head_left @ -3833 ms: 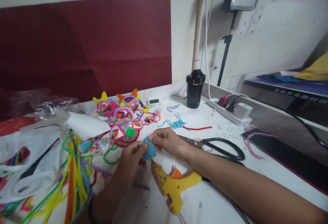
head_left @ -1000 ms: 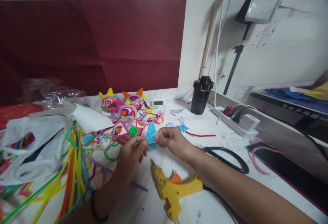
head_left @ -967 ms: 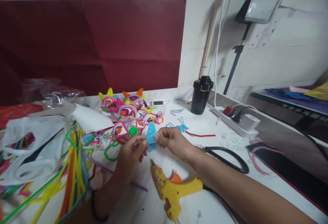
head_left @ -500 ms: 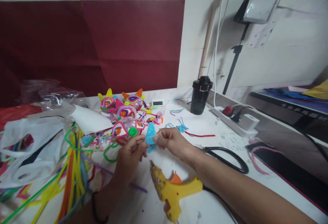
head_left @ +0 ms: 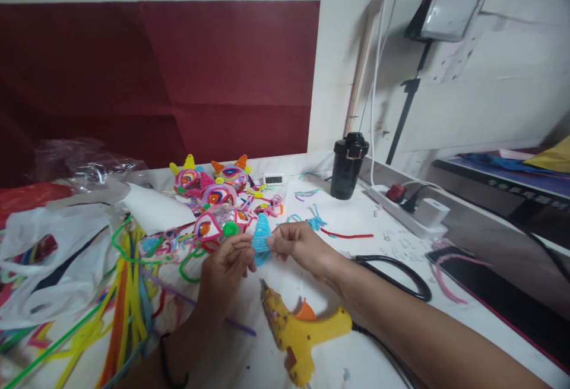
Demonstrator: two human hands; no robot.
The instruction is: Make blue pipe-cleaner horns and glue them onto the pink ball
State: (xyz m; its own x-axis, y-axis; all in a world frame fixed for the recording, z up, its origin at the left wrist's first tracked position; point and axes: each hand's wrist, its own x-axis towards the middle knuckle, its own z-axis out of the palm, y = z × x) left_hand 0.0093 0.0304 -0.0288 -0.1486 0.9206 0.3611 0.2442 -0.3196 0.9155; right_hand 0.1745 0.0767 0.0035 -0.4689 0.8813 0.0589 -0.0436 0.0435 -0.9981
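Yellow glue gun (head_left: 296,332) near hands (head_left: 305,247)

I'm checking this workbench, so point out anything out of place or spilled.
A pink pipe cleaner lies partly over the black pad, away from the pipe-cleaner bundle at the left. The yellow glue gun lies flat on the white tabletop, no stand in sight. No obvious spill shows.

We count one left hand (head_left: 225,267), one right hand (head_left: 303,246), one yellow glue gun (head_left: 296,329), one black cup (head_left: 350,168), one digital display (head_left: 273,179), one power strip (head_left: 382,195), one white adapter (head_left: 431,212), one lamp (head_left: 454,3). We record at least four eyed, fuzzy figures (head_left: 218,194). Whether the blue fuzzy work (head_left: 261,234) is one piece or two, we cannot tell. Pipe cleaners (head_left: 129,300) overlap beyond counting.
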